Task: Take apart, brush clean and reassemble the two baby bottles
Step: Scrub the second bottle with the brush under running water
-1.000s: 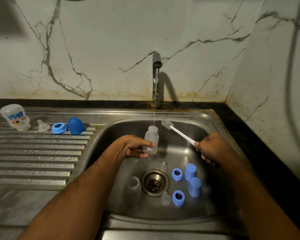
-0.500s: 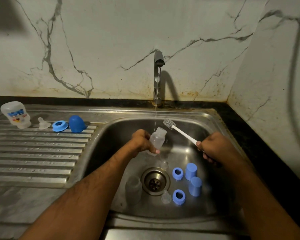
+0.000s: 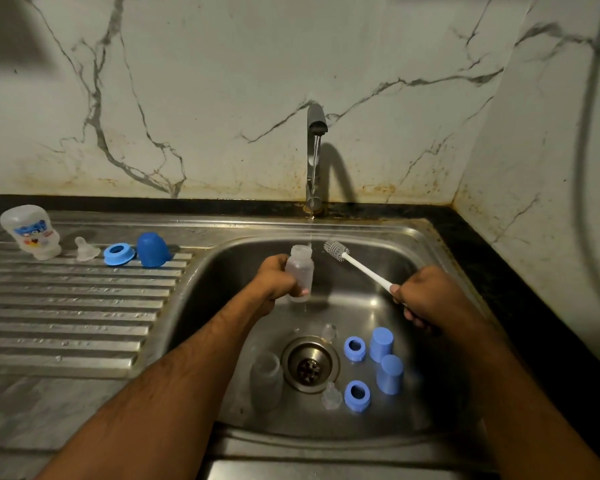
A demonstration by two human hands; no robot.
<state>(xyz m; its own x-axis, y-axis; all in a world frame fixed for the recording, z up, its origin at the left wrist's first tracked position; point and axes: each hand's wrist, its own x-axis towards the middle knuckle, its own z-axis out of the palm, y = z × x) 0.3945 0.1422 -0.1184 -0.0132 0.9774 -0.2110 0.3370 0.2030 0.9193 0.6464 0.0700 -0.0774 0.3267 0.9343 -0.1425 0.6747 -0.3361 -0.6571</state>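
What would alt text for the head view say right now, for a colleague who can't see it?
Over a steel sink, the left hand holds a clear bottle upright under the running tap, while the right hand grips a white brush just beside the bottle's mouth. Blue rings, caps and another bottle lie in the basin; more parts sit on the drainboard.

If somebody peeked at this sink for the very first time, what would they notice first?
Probably the two hands over the sink basin: the left hand grips a clear bottle under the tap with its thin stream of water, and the right hand holds a white brush beside it. Next, the bright blue caps and rings right of the drain.
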